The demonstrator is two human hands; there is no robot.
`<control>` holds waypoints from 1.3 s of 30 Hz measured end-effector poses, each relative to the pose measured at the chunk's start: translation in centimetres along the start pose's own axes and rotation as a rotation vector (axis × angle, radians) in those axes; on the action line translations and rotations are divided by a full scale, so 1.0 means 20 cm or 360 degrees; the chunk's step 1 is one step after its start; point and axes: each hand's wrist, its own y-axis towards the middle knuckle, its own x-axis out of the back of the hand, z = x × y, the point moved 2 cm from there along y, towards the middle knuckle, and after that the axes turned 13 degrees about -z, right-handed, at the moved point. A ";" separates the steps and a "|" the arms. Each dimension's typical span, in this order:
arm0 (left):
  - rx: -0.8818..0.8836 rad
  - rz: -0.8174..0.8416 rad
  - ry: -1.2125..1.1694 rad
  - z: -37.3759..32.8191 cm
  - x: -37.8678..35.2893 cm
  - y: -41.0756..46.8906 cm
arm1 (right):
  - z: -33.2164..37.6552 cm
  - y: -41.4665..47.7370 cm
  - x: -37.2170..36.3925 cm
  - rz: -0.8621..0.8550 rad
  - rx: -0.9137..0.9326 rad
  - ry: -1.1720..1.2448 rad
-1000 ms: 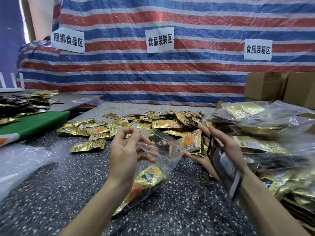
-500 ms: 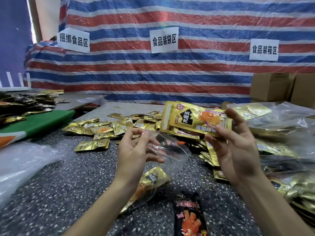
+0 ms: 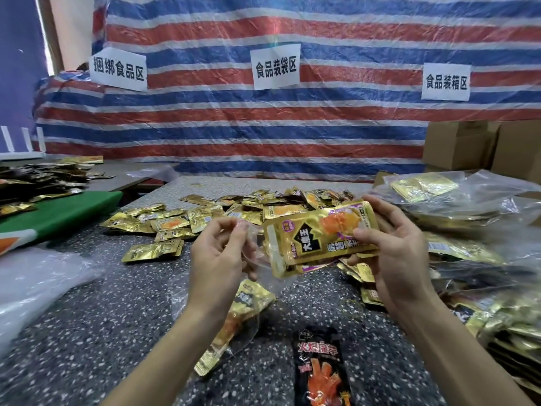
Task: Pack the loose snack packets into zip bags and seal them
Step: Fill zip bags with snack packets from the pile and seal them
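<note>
A: Status of the step?

B: Insertion in progress. The mouth of the zip bag (image 3: 268,288) is pinched open by the left hand (image 3: 216,259), thumb against fingertips on the rim. A stack of gold packets (image 3: 319,241) is gripped by the right hand (image 3: 401,259), thumb on top, fingers behind. The stack's left end is at the mouth; whether it's inside yet can't be told. A lone packet (image 3: 248,303) is already seen low in the bag, just above the desk (image 3: 87,317).

A: How should it be done well?

B: The mouth should be kept spread wider than the stack. One corner should be led in first, then the stack slid down flat onto the lone packet. The zip track should be kept free of foil edges, or sealing will likely be blocked. The rim shouldn't be released until everything is below the track.

A: Delta versus half a second ago?

B: The stack was held higher, above the mouth. It has since been lowered and brought left to the opening. The left-hand pinch is unchanged. The black packet (image 3: 320,367) is left on the desk, same spot; a second ago it was held in the right hand. The loose pile (image 3: 234,212) behind is untouched.
</note>
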 end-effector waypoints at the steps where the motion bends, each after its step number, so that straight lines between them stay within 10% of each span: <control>1: -0.0007 0.0002 0.0024 0.00 0.00 0.00 | 0.00 -0.01 -0.01 0.0012 0.0025 0.0003; 8: 0.0059 0.0033 0.0050 0.01 0.00 0.01 | 0.03 -0.04 -0.03 -0.0037 0.0204 0.0129; 23: 0.0211 0.0150 -0.0263 -0.02 -0.05 -0.01 | -0.10 -0.15 -0.16 0.0728 0.0053 -0.1084; 30: 0.0318 0.0246 -0.0419 -0.03 -0.05 -0.01 | -0.18 -0.22 -0.19 0.0799 -0.0194 -0.0718; 39: -0.0333 0.0022 0.0386 -0.07 0.03 0.09 | -0.11 -0.14 -0.15 0.0414 -0.0121 -0.0112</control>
